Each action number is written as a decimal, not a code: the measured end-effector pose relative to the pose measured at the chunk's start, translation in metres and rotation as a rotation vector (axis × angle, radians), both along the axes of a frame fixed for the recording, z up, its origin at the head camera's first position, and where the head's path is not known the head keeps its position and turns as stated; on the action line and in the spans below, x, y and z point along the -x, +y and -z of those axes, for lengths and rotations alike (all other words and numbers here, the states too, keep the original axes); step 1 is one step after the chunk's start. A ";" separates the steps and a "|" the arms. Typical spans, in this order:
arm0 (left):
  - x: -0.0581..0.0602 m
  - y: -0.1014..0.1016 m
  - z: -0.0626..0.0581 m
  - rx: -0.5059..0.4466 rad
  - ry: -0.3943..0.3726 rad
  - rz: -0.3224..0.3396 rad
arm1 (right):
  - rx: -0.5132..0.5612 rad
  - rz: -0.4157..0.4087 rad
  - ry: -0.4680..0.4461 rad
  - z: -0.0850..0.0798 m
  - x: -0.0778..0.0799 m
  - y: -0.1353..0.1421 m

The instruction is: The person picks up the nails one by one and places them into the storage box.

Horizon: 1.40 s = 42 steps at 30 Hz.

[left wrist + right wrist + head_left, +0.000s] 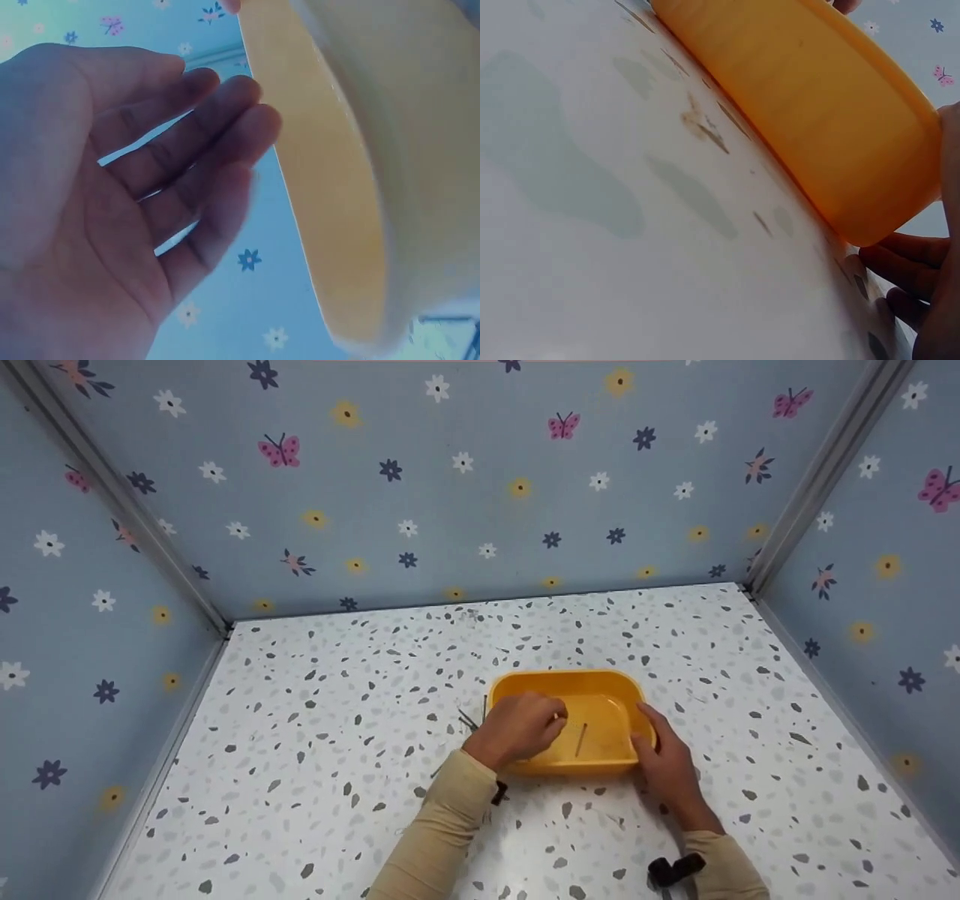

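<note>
A yellow plastic tray [577,766] rests on the speckled table, with a thin nail [581,740] lying on its floor. My right hand [670,769] grips the tray's right end, thumb at the rim and fingers along the outer side. Over the left part of the tray is my left hand [523,727]. In the left wrist view that left hand [150,165] has loosely bent fingers with nothing between them, beside the tray's wall [322,187]. Several thin dark nails [469,720] lie just left of the tray, partly hidden by the left hand and sleeve.
The white speckled tabletop [315,720] spreads around the tray. Blue panels with flowers and butterflies stand at the back [450,495], left [67,660] and right [900,607]. A black wrist device [675,871] sits on the right sleeve.
</note>
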<state>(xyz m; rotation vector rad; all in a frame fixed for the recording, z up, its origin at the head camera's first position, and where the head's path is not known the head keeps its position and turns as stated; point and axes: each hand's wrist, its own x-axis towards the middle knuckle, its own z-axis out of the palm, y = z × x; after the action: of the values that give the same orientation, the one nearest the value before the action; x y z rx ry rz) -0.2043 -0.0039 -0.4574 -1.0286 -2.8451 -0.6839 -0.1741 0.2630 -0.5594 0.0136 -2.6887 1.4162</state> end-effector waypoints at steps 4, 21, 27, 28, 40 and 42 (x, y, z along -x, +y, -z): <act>-0.001 -0.010 0.003 -0.073 0.037 -0.034 | 0.000 0.002 -0.009 -0.002 0.000 0.001; -0.009 -0.040 0.013 -0.240 0.150 -0.143 | 0.004 0.020 -0.001 0.002 -0.001 0.001; -0.015 -0.053 0.016 -0.236 0.174 -0.328 | -0.006 0.006 0.021 0.001 0.001 0.000; -0.017 -0.056 0.015 -0.234 0.169 -0.349 | -0.008 0.000 0.028 0.001 0.003 -0.001; -0.024 -0.077 0.024 -0.210 0.049 -0.472 | 0.010 0.006 0.001 0.001 0.001 -0.001; -0.024 -0.082 0.027 -0.208 0.030 -0.494 | 0.006 0.001 0.003 0.000 0.003 -0.002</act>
<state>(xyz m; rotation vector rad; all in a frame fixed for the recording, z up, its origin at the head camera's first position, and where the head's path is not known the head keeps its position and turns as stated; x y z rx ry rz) -0.1798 -0.0857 -0.4841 -0.2838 -2.7524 -0.8676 -0.1766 0.2614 -0.5592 0.0143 -2.6820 1.4234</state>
